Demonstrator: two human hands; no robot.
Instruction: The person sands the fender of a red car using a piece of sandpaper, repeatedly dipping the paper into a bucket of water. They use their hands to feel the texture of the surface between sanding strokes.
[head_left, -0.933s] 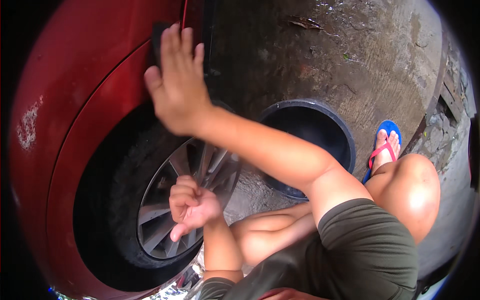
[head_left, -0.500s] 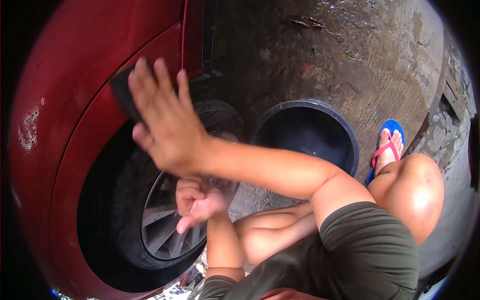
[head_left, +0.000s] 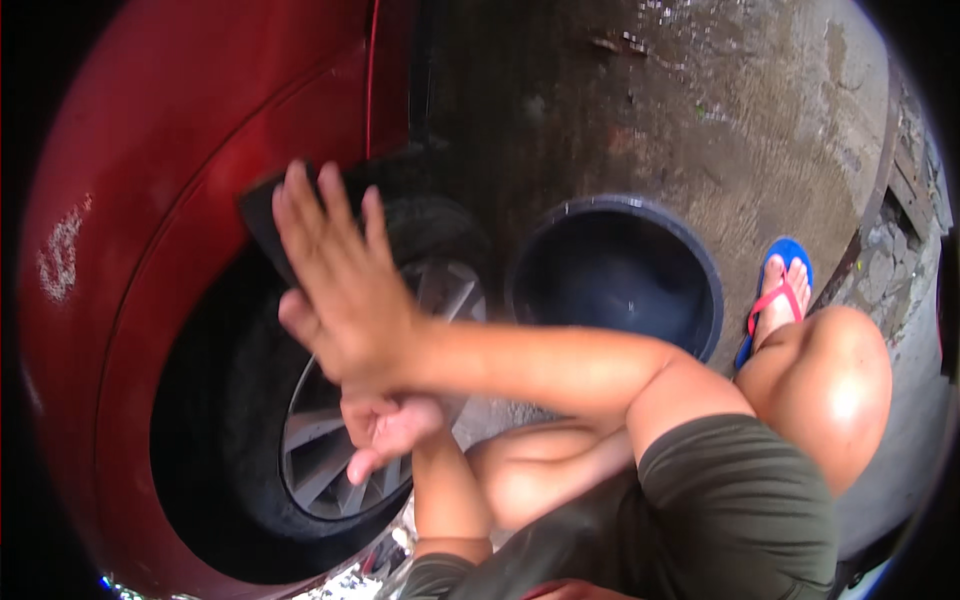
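Observation:
My right hand (head_left: 350, 295) reaches across to the left, its fingers stretched out and apart. A dark flat pad (head_left: 262, 222) sits under those fingers, at the red wheel-arch edge of a car fender (head_left: 200, 215); whether it touches the paint I cannot tell. Below the right wrist is my left hand (head_left: 395, 430), fingers curled in and thumb sticking out. Nothing shows in it, and the right wrist hides part of it. Behind both hands lies the car wheel (head_left: 325, 470), with a silver spoked rim and black tyre.
A round dark tub (head_left: 620, 265) stands on the wet concrete floor (head_left: 760, 130), right of the wheel. My foot in a blue flip-flop (head_left: 780, 290) with a red strap is at the right, below my bent knee (head_left: 840, 390). Broken rubble (head_left: 885, 260) lines the far right edge.
My right hand and the dark pad have moved down and slightly right, along the wheel arch. My left hand has shifted a little down and left, and the right wrist covers more of it.

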